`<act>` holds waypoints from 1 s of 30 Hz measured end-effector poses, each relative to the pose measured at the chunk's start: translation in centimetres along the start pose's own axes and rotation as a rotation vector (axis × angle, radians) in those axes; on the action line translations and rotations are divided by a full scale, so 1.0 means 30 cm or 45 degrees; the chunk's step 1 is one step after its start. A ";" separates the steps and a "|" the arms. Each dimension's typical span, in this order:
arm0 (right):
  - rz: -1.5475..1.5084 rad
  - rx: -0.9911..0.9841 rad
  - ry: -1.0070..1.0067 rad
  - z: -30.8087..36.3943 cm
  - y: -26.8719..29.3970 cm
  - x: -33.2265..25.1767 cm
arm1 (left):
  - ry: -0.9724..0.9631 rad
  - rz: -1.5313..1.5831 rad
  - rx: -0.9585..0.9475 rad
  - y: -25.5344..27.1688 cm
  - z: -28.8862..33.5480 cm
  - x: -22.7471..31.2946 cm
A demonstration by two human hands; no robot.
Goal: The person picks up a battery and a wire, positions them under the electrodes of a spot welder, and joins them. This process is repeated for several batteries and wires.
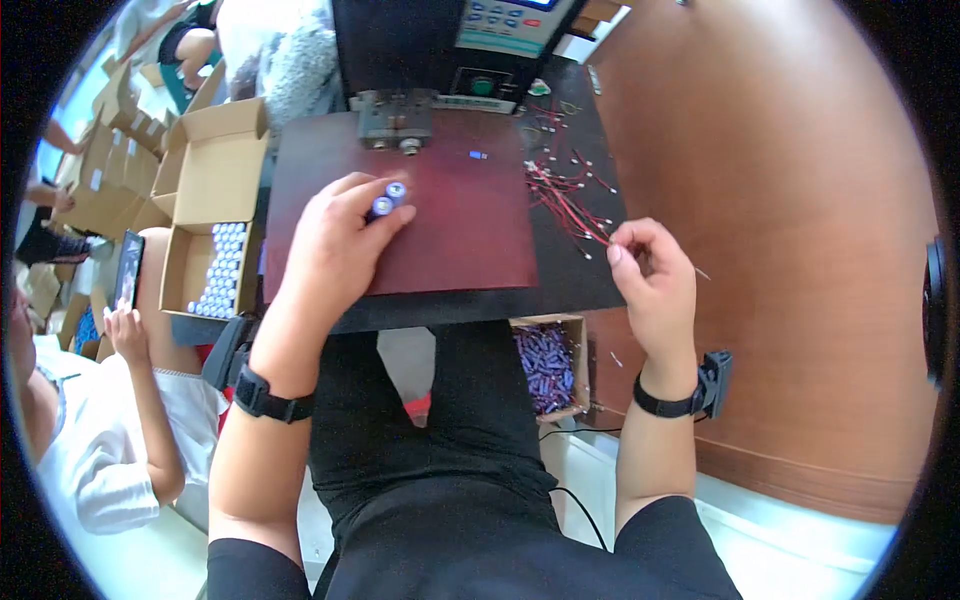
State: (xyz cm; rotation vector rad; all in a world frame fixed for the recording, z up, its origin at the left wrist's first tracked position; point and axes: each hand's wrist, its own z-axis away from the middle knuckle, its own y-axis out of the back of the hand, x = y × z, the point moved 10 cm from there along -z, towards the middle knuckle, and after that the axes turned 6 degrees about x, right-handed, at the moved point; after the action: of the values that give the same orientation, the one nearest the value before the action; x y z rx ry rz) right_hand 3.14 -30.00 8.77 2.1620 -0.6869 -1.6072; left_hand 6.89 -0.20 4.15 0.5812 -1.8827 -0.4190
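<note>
My left hand rests on a dark red mat and grips a pair of blue cylindrical battery cells, their white ends pointing up toward a small metal fixture at the mat's far edge. My right hand is at the right end of the black work surface; its fingers pinch a thin red-and-black wire drawn from a loose pile of such wires. A tiny blue piece lies on the mat.
An open cardboard box on the left holds several cells standing upright. Another box of purple cells sits below the bench by my knees. A machine with a keypad stands behind the fixture. A person with a phone sits at left.
</note>
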 end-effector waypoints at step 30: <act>0.045 0.131 0.618 0.064 -0.271 -0.060 | -0.009 -0.300 0.132 -0.002 -0.071 -0.044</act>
State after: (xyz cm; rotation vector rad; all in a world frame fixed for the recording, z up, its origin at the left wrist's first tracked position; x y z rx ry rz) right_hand 2.23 -22.31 5.13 2.4631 -0.6547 -0.9820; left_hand 9.29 0.46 3.91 0.8772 -1.8569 -0.4779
